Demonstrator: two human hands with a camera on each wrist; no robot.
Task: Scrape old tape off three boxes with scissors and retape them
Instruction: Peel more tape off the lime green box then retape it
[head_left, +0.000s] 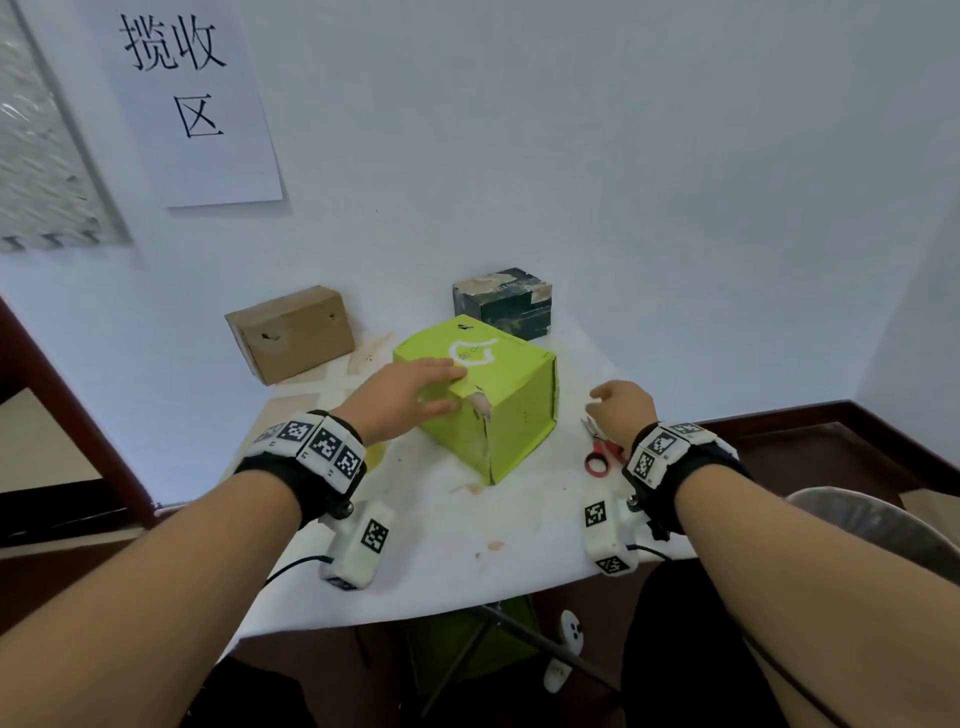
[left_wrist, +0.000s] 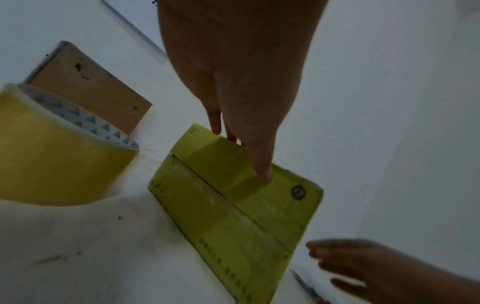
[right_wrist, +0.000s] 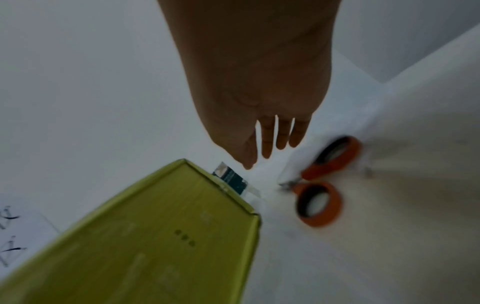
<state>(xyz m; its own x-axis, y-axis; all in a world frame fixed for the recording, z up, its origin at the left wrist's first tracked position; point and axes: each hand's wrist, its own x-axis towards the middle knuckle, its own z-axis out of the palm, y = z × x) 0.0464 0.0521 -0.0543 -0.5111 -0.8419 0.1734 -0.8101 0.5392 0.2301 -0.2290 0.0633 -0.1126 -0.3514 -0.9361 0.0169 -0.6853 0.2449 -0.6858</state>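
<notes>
on the table: 3 boxes — 1 green box (head_left: 483, 395), 1 brown cardboard box (head_left: 291, 332), 1 dark box (head_left: 504, 301). 1 pr of red-handled scissors (head_left: 602, 452). 1 roll of yellowish tape (left_wrist: 52, 156). 1 paper sign (head_left: 192, 98) on the wall.

Left hand (left_wrist: 241, 86): reaches down from the top, straight fingers (left_wrist: 263, 164) resting on the green box.
Green box (left_wrist: 233, 205): on the white table (left_wrist: 91, 246), at centre.
Tape roll (left_wrist: 52, 156): yellowish, large, at left.
Brown box (left_wrist: 91, 90): behind the roll.
Right hand (left_wrist: 384, 269): lower right, fingers relaxed.
Scissors (left_wrist: 306, 286): just below it, mostly cut off.
</notes>
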